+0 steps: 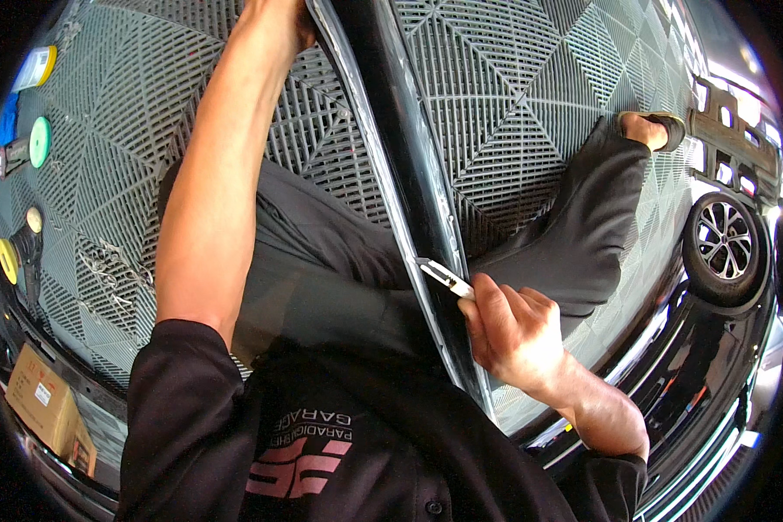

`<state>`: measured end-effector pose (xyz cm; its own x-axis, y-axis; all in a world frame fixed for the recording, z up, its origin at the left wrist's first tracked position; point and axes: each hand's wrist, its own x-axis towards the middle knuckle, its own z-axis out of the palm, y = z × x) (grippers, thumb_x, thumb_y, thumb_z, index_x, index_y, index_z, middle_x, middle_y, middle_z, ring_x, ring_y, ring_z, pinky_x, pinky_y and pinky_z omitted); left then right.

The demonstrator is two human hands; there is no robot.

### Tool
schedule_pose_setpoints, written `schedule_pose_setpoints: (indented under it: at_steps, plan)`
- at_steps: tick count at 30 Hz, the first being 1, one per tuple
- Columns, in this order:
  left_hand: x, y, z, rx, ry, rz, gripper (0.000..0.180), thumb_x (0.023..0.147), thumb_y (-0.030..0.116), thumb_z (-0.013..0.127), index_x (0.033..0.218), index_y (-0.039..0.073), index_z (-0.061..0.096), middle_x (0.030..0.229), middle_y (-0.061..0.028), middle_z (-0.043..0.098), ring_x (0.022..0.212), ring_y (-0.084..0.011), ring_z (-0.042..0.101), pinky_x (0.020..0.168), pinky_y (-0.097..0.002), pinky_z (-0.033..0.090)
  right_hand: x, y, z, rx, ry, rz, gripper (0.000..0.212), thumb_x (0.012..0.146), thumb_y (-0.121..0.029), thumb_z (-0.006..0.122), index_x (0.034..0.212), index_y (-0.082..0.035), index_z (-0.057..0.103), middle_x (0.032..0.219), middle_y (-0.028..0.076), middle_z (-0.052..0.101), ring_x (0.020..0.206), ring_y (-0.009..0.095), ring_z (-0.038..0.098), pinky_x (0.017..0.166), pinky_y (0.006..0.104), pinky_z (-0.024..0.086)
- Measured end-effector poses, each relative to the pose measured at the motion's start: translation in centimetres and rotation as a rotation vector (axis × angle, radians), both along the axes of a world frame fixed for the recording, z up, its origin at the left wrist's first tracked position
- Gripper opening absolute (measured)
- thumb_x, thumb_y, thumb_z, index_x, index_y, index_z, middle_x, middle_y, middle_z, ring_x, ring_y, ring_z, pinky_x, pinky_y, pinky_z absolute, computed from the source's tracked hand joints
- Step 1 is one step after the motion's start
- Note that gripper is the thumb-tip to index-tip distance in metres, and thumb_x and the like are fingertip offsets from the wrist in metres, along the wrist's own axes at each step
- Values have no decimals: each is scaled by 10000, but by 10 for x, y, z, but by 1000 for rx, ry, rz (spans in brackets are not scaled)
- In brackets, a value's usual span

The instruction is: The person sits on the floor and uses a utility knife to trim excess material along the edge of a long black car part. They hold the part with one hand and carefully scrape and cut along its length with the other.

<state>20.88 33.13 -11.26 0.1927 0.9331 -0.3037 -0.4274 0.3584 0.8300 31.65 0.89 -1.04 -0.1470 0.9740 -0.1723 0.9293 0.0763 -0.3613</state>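
Note:
A long, glossy black trim strip (413,157) with a pale, shiny edge slants from the upper edge of the view down across my lap. My right hand (515,331) is closed around a white utility knife (448,278), whose blade end lies over the strip and points toward its left edge. Up at the top edge of the view, my left hand (278,19) is beside the far part of the strip. Its fingers are cut off by the frame, so their grip is hidden.
Grey slatted floor tiles (531,52) lie under my outstretched legs. Shredded scraps (113,274) are scattered at left, near polishing pads (40,142), a tub (36,68) and a cardboard box (42,396). On the right is a black car with a spoked wheel (724,242).

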Motion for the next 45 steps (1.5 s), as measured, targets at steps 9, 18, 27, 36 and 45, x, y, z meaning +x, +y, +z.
schedule_pose_setpoints:
  at_steps: [9,18,27,36,45]
  plan:
    - [1,-1,-3,35,79,42,316,1019,283,409,988,54,625,708,-55,587,517,-166,559,452,-299,494,-1,-11,-1,-21,10,-11,260,859,-186,711,1005,2,607,602,25,535,438,190,550,422,322,450]
    - [2,-3,-2,4,65,-5,366,1012,325,398,946,48,627,711,-63,604,551,-170,582,466,-305,496,-1,-24,1,-56,13,-28,264,856,-189,713,1010,-3,608,600,24,531,428,189,538,421,323,447]
    - [2,2,-10,18,69,30,340,1008,308,408,952,60,634,702,-48,588,539,-165,561,473,-307,493,-1,-37,5,-64,-10,-8,270,851,-198,720,999,2,617,587,11,508,418,172,524,415,314,440]
    - [7,-3,-8,36,84,25,331,1008,299,411,974,58,636,714,-48,594,535,-167,561,468,-304,489,-2,-50,6,-80,-19,-18,274,844,-186,724,1003,11,619,585,11,510,427,171,538,423,312,447]
    - [2,0,-8,49,136,-13,349,1009,322,407,938,67,635,683,-38,591,511,-158,543,458,-301,470,-3,-59,12,-128,-19,-17,266,844,-183,724,1001,4,620,591,20,524,435,181,546,437,315,460]
